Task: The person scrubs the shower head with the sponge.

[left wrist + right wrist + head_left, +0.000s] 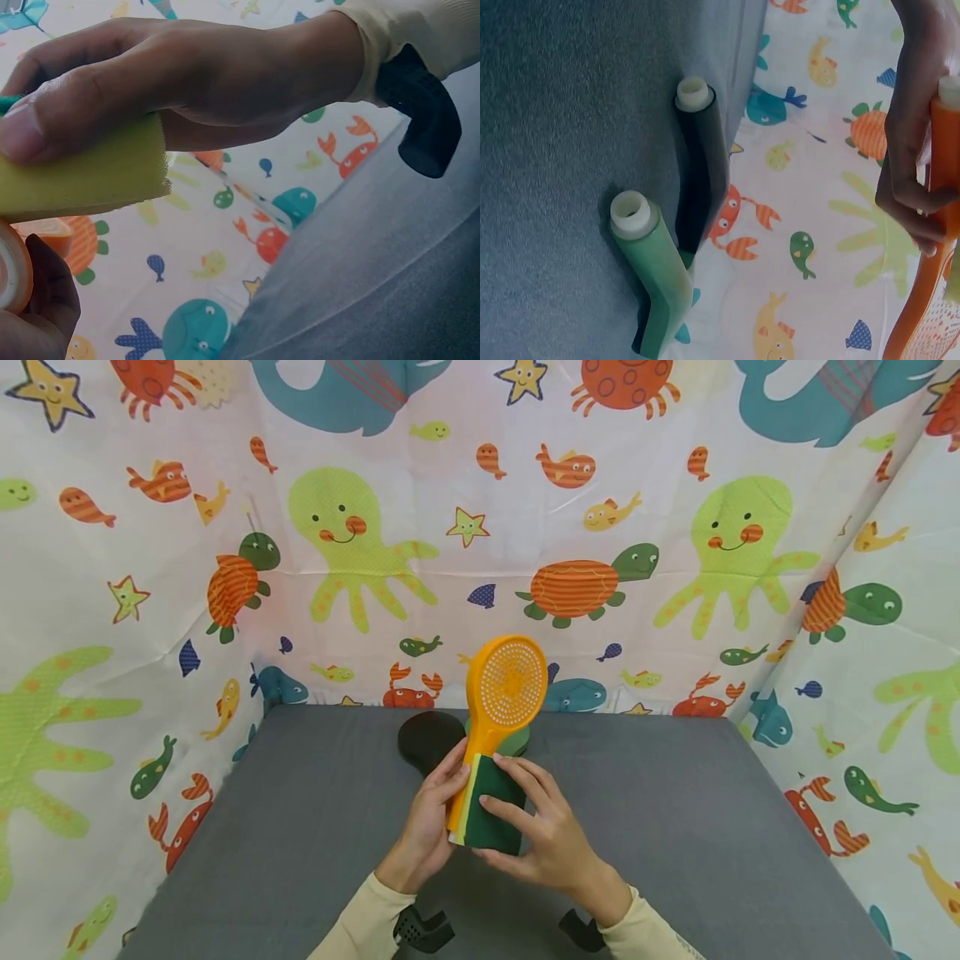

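Left hand point(429, 814) is raised just above the bench point(300, 843), mid-front, fingers curled round the handle of an orange paddle-shaped strainer point(504, 693), thumb side facing the right hand. Right hand point(542, 835) sits opposite, wrist angled in from lower right, fingers extended w/ tips bent over a green-and-yellow sponge point(486, 810), thumb under it, i.e. clamped on the sponge and pressing it against the strainer handle. Strainer is held upright, perforated head up and tilted slightly right, approx. centre of the head view. Left wrist view: thumb point(45, 127) of the right hand lies flat on the yellow foam side, strainer handle end visible at bottom-left edge, cut off. Right wrist view: left-hand fingers point(911, 187) wrap the orange handle at the frame's right edge; only part of the head shows. Behind the hands, on the bench near the sea-creature curtain point(375, 527), lie two similar utensils, one black point(705, 165) and one green point(656, 270), touching or overlapping; in the head view both are partly hidden by the strainer and their heads can't be made out. Dark wrist-mounted gear point(423, 931) is cut off at the bottom edge, detail unclear. Both sleeves are cream.
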`<action>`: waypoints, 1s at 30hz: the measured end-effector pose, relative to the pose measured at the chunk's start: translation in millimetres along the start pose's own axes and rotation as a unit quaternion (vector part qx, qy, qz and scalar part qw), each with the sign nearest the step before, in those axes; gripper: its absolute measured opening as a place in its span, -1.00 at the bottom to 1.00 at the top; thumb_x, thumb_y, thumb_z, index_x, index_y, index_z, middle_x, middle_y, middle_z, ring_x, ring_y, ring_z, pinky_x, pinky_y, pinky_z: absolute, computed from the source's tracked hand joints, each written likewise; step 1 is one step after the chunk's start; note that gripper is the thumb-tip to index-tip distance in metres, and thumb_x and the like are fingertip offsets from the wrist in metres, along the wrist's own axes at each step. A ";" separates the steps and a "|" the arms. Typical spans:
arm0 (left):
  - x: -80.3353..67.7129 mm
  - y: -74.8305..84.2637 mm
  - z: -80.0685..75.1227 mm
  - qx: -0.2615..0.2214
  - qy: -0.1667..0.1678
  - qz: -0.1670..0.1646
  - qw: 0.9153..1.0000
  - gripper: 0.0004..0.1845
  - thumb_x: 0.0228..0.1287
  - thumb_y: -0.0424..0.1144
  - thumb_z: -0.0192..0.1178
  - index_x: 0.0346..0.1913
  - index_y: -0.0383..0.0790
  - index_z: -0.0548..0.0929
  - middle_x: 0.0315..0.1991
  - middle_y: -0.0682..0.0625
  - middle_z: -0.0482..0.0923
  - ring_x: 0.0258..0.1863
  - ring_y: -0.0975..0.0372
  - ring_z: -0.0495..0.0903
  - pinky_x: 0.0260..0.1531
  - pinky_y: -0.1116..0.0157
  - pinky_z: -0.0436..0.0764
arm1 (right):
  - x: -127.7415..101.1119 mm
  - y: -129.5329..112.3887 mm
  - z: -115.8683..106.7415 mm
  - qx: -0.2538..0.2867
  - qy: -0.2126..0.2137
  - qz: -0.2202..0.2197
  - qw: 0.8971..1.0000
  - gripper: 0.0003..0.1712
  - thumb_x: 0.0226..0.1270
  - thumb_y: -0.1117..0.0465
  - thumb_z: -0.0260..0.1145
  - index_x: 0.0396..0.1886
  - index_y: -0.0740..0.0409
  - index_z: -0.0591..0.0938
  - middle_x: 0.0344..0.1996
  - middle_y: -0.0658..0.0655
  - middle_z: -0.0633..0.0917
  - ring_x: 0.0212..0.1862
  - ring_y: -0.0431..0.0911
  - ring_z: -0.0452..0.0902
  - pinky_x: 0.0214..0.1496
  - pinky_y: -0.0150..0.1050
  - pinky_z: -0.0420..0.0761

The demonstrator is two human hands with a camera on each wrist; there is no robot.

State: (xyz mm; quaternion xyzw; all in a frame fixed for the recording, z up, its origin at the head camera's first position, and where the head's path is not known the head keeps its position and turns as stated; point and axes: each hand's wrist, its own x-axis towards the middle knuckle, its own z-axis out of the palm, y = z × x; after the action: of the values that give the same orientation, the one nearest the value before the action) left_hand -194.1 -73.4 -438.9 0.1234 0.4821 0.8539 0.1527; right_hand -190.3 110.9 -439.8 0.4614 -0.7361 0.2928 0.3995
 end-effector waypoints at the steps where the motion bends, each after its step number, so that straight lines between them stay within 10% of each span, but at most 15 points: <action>1: -0.6 0.0 0.0 0.001 0.001 -0.002 1.000 -0.47 0.59 -0.09 -0.14 0.53 0.15 0.10 0.53 0.08 0.10 0.41 0.16 0.28 0.27 0.30 0.48 | 0.1 1.1 -0.3 -0.001 -0.001 0.000 1.000 -0.45 0.21 -0.24 0.36 0.04 0.01 0.67 0.27 0.38 0.49 0.24 0.19 0.39 0.32 -0.18 0.47; 12: -4.6 -4.7 0.1 0.004 0.012 -0.027 1.000 -0.46 0.58 -0.10 -0.11 0.53 0.14 0.12 0.53 0.06 0.10 0.32 0.22 0.39 0.24 0.36 0.49 | 2.3 16.8 -7.8 -0.023 -0.009 0.023 0.999 -0.44 0.24 -0.27 0.31 0.04 0.01 0.67 0.28 0.35 0.48 0.26 0.19 0.38 0.05 0.07 0.64; 21: -6.1 -9.2 1.9 0.031 0.029 -0.038 0.998 -0.47 0.57 -0.07 -0.09 0.52 0.12 0.17 0.49 -0.01 0.17 0.19 0.20 0.42 0.14 0.35 0.49 | 0.8 25.4 -11.6 -0.037 0.002 0.059 0.998 -0.39 0.26 -0.33 0.26 0.05 0.00 0.67 0.32 0.30 0.47 0.28 0.16 0.36 0.39 -0.20 0.41; 30: -5.2 -8.1 1.9 0.016 0.035 -0.029 0.999 -0.48 0.55 -0.17 -0.04 0.49 0.13 0.21 0.41 -0.01 0.26 0.13 0.21 0.50 0.09 0.37 0.55 | -2.4 21.4 -10.4 -0.031 0.005 0.059 0.998 -0.40 0.24 -0.32 0.28 0.05 -0.01 0.67 0.30 0.33 0.47 0.28 0.16 0.36 0.20 0.01 0.58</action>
State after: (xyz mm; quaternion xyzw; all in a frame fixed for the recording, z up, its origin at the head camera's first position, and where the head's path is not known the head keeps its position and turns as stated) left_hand -187.5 -70.0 -445.3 0.0818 0.5044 0.8449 0.1584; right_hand -206.0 128.9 -438.0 0.4031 -0.7685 0.2948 0.4000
